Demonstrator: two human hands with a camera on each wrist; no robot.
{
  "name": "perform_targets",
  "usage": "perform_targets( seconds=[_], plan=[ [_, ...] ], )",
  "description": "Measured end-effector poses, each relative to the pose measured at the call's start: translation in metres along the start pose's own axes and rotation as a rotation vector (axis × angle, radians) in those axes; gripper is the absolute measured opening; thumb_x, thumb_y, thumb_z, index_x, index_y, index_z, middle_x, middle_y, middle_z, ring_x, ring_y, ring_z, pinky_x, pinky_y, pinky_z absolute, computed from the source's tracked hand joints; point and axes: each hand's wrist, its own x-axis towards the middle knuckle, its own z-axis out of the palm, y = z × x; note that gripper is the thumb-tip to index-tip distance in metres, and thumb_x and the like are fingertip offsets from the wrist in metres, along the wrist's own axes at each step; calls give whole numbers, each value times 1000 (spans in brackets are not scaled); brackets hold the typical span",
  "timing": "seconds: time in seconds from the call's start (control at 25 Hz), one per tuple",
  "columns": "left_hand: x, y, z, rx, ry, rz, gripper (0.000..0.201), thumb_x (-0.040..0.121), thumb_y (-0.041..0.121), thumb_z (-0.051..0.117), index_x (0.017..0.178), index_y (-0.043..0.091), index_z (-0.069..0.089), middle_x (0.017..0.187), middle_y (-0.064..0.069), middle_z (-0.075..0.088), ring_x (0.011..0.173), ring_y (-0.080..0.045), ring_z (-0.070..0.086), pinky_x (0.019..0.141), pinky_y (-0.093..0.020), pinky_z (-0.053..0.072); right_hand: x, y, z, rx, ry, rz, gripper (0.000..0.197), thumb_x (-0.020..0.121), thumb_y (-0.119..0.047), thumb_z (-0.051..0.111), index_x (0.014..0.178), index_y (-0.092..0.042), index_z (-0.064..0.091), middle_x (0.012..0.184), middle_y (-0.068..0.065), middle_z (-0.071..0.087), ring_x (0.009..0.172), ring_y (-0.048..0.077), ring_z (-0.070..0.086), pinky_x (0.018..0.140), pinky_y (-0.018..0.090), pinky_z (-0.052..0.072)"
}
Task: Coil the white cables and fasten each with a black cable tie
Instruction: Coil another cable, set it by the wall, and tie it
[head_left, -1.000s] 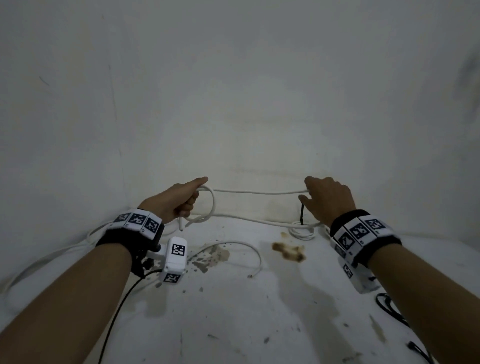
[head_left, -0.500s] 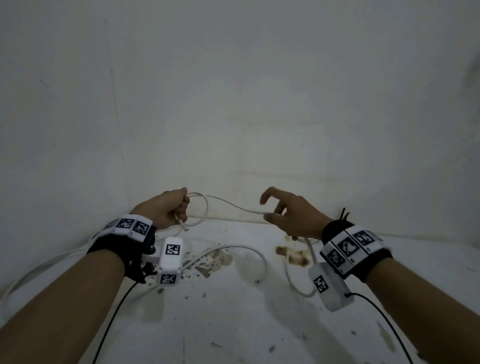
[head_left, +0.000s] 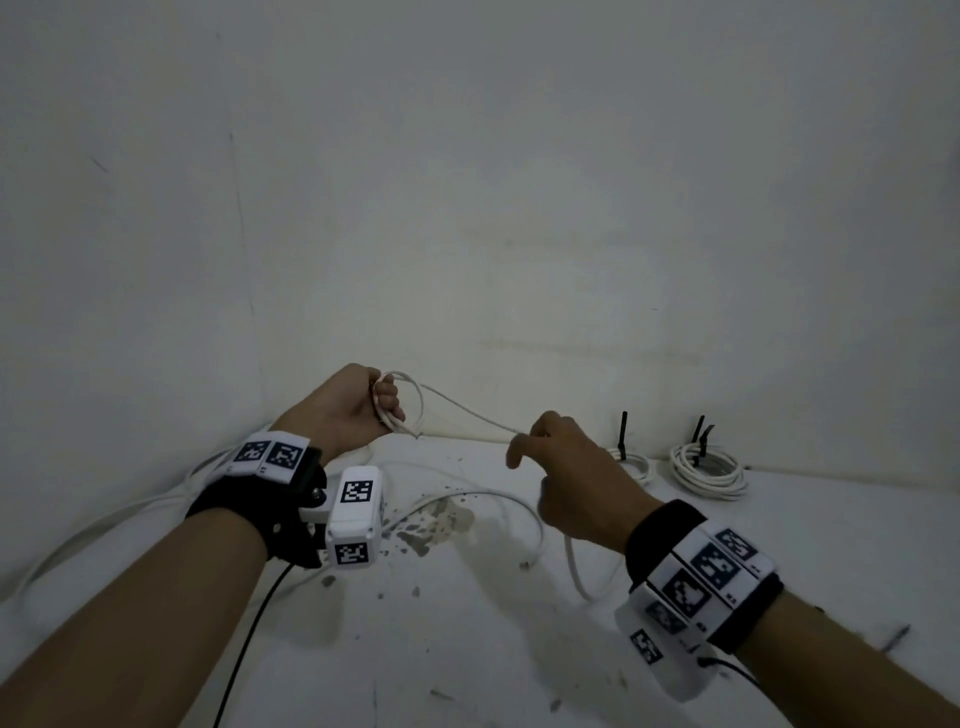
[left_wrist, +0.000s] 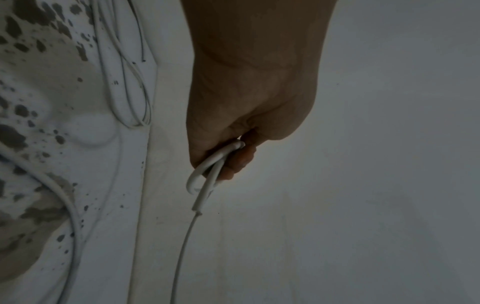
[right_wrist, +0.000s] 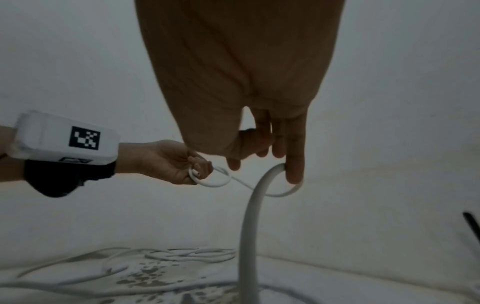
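The left hand (head_left: 347, 410) grips small loops of white cable (head_left: 470, 414). The cable runs rightwards to the right hand (head_left: 576, 470), whose curled fingers hold it.

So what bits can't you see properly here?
- Left hand loops: the count is hidden by curled fingers in the head view.
- Cable far end: cut off by the right wrist view's bottom edge.
- Tied coils: too small and dim in the head view to tell whether the ties are pulled tight.
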Motion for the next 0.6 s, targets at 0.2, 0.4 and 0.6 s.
perform_targets(
  seconds=[0.2,0.4,0.6],
  plan=[
    [-1,4,-6,-121,-4,-7,36,104,17,25,73,12,43,48,2,38,33,-10,34,60,-21,30,-5,36,-3,-344,-497,10,40,88,0,61,125,-17,59,134,8,49,120,29,54,99,39,48],
    [-1,-4,2,-232,-4,35,38,105,17,28,76,6,50,53,-5,53,41,-15,54,49,-24,53,-5,46,-27,-113,-128,51,58,87,-70,51,81,-15,71,76,-3,67,68,15,65,66,30,53],
    [-8,-19,21,-256,-65,44,37,106,17,27,76,9,47,65,-10,62,60,-25,72,63,-37,61,-6,-2,-51,1149,46,437,52,100,-43,53,88,6,68,77,21,74,62,26,73,58,32,62]
  ],
)
